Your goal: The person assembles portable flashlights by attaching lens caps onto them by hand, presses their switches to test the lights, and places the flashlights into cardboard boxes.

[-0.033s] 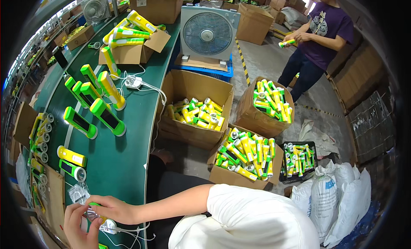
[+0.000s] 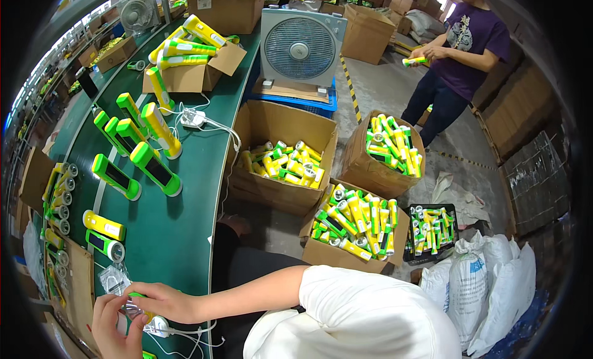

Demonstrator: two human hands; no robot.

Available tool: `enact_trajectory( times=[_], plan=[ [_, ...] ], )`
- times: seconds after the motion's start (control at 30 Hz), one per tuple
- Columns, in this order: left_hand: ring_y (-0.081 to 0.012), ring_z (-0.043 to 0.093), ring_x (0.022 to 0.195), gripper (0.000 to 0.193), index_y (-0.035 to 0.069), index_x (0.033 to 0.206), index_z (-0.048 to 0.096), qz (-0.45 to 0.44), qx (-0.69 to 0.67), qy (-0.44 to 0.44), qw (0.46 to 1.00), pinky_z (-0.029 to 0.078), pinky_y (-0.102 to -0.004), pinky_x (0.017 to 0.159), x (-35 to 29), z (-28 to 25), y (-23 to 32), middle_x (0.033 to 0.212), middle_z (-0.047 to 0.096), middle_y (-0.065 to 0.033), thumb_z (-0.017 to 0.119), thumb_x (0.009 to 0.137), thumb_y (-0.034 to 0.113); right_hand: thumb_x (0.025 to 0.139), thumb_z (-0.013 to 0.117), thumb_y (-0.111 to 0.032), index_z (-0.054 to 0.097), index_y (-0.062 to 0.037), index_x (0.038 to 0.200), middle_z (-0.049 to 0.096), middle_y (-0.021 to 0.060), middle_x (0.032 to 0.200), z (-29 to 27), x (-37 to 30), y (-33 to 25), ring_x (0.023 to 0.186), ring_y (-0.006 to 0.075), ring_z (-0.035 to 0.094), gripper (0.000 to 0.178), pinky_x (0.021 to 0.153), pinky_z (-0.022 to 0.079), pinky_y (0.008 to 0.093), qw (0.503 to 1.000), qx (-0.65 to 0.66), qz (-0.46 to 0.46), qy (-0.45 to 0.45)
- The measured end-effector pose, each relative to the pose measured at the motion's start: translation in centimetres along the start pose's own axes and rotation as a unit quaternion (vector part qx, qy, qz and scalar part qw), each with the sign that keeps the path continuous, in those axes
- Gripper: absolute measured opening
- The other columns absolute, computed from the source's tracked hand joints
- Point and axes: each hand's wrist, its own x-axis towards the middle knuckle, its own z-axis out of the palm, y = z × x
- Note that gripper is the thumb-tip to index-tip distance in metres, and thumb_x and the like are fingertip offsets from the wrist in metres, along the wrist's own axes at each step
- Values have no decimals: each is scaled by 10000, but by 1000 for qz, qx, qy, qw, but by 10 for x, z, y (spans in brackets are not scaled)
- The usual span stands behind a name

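Yellow-and-green plastic flashlight (image 2: 137, 295), mostly hidden by fingers, just up and left of white plug block (image 2: 159, 326)! Likely light, stiff, bit slippery, front glass perhaps fragile; barrel looks best hold. Hands together now: right hand (image 2: 155, 301) curled shut over flashlight's green part; left hand (image 2: 112, 325) half-open, thumb alongside, firm grip impossible to tell.

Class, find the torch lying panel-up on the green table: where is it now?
In the head view, the torch lies at left on the green table, between a yellow torch just beyond it and clear plastic by the right hand.
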Motion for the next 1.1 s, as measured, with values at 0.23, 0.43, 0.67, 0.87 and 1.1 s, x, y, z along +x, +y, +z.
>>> enact_trajectory(
  times=[0.23,0.43,0.67,0.87,1.1],
  plan=[
    [-295,597,914,238,2,1004,653,35,64,-50,996,466,-354,775,1,-20,31,982,591,-139,655,819,151,987,352,-345,469,-46,1161,567,87,989,-8,-10,6,948,234,528,365,864,367,347,988,-135,-64,-39],
    [-312,593,906,203,-17,924,650,42,97,-7,994,462,-356,784,-3,-12,38,991,590,-145,644,823,159,991,314,-390,431,-64,1244,541,96,1113,-7,-13,12,1024,256,496,429,927,308,356,979,-190,-57,-42],
    [-252,567,902,143,-39,846,620,2,-23,16,1000,442,-332,803,-1,-4,14,960,565,-110,653,817,97,996,273,-428,392,-43,1284,490,113,1198,-7,-14,13,1117,268,453,495,974,287,359,983,-168,-53,-56],
    [-194,529,858,89,-48,785,584,-2,-188,-11,982,432,-313,796,1,-4,-13,931,526,-88,664,777,-10,889,552,-242,390,-42,1260,491,148,1153,-2,-19,20,1049,317,502,452,893,380,412,925,-343,-162,6],
    [-245,530,1047,278,-9,948,646,43,-144,51,987,412,-343,913,-24,3,-39,1079,553,-136,647,670,8,661,694,-124,542,-30,1197,570,155,927,-2,-13,36,878,354,551,565,768,438,420,922,-334,-194,11]
  ],
)
